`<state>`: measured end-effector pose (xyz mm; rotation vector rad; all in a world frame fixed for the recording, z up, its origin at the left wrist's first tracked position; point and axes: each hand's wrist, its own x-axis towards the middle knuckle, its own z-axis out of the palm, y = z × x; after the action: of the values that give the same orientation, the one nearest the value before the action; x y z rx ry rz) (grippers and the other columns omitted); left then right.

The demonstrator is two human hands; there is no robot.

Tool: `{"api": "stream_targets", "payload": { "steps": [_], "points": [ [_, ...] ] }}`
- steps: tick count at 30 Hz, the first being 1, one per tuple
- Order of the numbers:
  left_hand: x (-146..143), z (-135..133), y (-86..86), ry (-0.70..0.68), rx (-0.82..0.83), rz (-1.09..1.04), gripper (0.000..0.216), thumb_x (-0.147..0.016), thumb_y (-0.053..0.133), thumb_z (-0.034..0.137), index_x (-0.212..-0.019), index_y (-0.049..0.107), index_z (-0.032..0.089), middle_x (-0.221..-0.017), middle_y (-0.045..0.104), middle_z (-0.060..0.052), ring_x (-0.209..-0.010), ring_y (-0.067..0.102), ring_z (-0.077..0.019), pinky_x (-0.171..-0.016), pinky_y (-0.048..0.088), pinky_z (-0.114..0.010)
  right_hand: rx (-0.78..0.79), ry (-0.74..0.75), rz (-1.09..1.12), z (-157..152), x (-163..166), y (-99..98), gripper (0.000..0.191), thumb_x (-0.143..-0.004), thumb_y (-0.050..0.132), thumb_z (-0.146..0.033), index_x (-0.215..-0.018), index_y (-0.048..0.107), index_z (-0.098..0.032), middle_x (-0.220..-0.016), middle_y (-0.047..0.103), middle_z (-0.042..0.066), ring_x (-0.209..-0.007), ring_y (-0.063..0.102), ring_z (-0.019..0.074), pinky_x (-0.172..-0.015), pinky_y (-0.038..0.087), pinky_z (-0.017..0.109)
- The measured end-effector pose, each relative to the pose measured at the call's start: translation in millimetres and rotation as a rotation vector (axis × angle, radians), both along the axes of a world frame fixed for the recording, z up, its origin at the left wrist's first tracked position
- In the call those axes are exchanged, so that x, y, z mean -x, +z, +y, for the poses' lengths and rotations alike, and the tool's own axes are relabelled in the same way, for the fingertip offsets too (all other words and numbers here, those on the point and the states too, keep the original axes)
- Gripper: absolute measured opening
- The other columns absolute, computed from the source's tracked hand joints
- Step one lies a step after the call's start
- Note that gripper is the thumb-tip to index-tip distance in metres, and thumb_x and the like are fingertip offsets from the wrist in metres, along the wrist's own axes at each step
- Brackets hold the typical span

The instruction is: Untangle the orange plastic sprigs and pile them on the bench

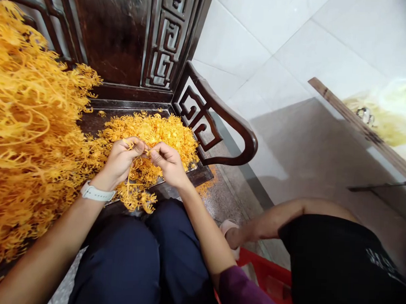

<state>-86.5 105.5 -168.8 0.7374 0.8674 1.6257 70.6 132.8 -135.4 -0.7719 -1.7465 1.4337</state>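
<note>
My left hand (122, 159), with a white watch (96, 193) on its wrist, and my right hand (169, 163) meet over a dark wooden bench (202, 172). Both pinch a bunch of thin orange strands (136, 187) that hangs down between them toward my lap. A smaller heap of the same orange strands (157, 130) lies on the bench seat just behind my hands. A much larger heap of strands (25, 135) fills the left side.
The bench's carved armrest (224, 121) curves to the right of my hands. Another person's leg (287, 216) and black shorts (342, 265) are at lower right, above a red crate (268, 278). A wooden board (362, 127) with pale strands lies at far right.
</note>
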Motion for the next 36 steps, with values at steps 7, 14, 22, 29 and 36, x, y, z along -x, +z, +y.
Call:
{"api": "stream_targets", "payload": {
  "steps": [7,14,22,29,36],
  "points": [
    [-4,-2,-2.2,-0.031,0.029,-0.090,0.020,-0.072,0.086,0.018,-0.062,0.069,0.016,-0.070,0.065,-0.004,-0.065,0.058,-0.0125,-0.065,0.051,-0.022,0.053,0.041,0.059,1,-2,-6.4,0.049,-0.088,0.073,-0.069,-0.079,0.056,-0.023,-0.075,0.054,-0.002,-0.069,0.044,0.0143,-0.071,0.042,0.032],
    [-8,-5,2.9,0.002,0.019,-0.183,0.023,-0.073,0.092,0.024,-0.068,0.070,0.017,-0.072,0.067,-0.001,-0.061,0.059,-0.0104,-0.060,0.054,-0.021,0.280,0.031,0.189,-2,3,-9.5,0.046,-0.080,0.083,-0.064,-0.082,0.062,-0.023,-0.077,0.066,0.000,-0.069,0.052,0.0133,-0.067,0.043,0.029],
    [-8,-5,2.4,-0.009,0.013,-0.271,0.027,-0.074,0.091,0.022,-0.070,0.065,0.017,-0.078,0.066,0.000,-0.064,0.060,-0.0109,-0.052,0.049,-0.020,0.349,0.011,0.216,-3,6,-11.3,0.037,-0.082,0.085,-0.054,-0.084,0.068,-0.021,-0.073,0.065,-0.002,-0.065,0.053,0.0105,-0.066,0.042,0.027],
    [-12,-6,3.8,-0.127,0.010,-0.373,0.030,-0.071,0.080,0.009,-0.062,0.053,0.016,-0.070,0.058,-0.001,-0.062,0.056,-0.0101,-0.054,0.050,-0.019,0.387,0.119,0.223,-2,-1,-13.0,0.041,-0.082,0.087,-0.053,-0.080,0.061,-0.022,-0.071,0.058,-0.003,-0.065,0.047,0.0116,-0.066,0.038,0.028],
    [-8,-9,9.9,-0.169,-0.013,-0.447,0.025,-0.078,0.083,0.014,-0.071,0.059,0.016,-0.057,0.048,0.003,-0.052,0.050,-0.0086,-0.050,0.045,-0.017,0.442,0.169,0.407,-7,1,-2.6,0.034,-0.085,0.087,-0.044,-0.079,0.064,-0.020,-0.070,0.054,-0.002,-0.066,0.046,0.0106,-0.065,0.039,0.026]
  ]
}}
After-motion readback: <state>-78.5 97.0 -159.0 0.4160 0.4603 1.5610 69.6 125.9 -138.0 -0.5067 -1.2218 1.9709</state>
